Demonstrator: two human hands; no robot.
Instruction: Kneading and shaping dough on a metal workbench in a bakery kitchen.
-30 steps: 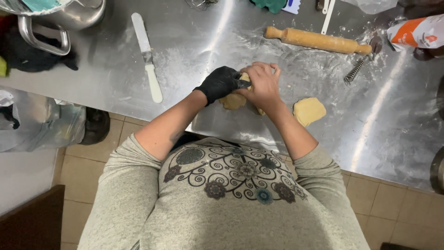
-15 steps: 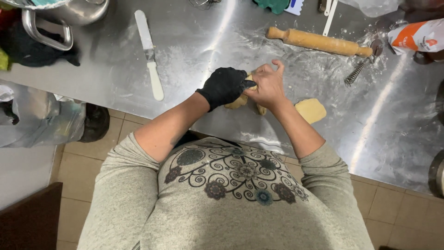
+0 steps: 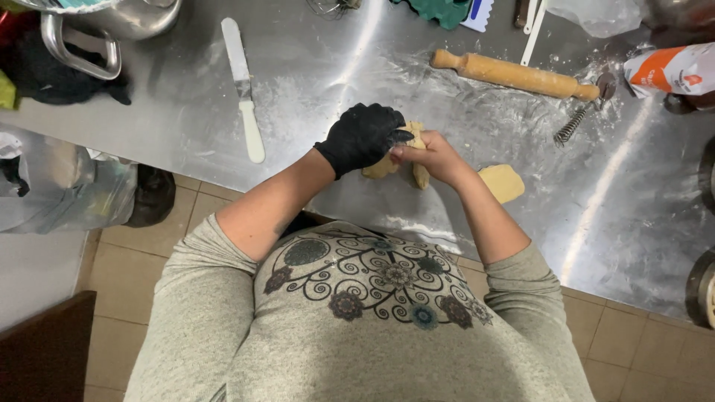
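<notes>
My left hand (image 3: 362, 135), in a black glove, and my bare right hand (image 3: 427, 154) meet over a lump of pale yellow dough (image 3: 381, 167) just above the steel table (image 3: 320, 82). Both hands grip the dough, and a strip of it hangs down from my right fingers. A second flat piece of dough (image 3: 503, 182) lies on the table to the right of my right wrist. Most of the held dough is hidden by my hands.
A wooden rolling pin (image 3: 514, 74) lies at the back right, a metal spring whisk (image 3: 577, 119) beside it. A white-handled spatula (image 3: 244, 88) lies to the left. A steel pot (image 3: 112, 22) stands far left, a flour bag (image 3: 670, 68) far right. Flour dusts the table.
My hands have turned and reworked the dough, and my right fingers have closed down around it; a strip now hangs from them. The flat piece has not moved.
</notes>
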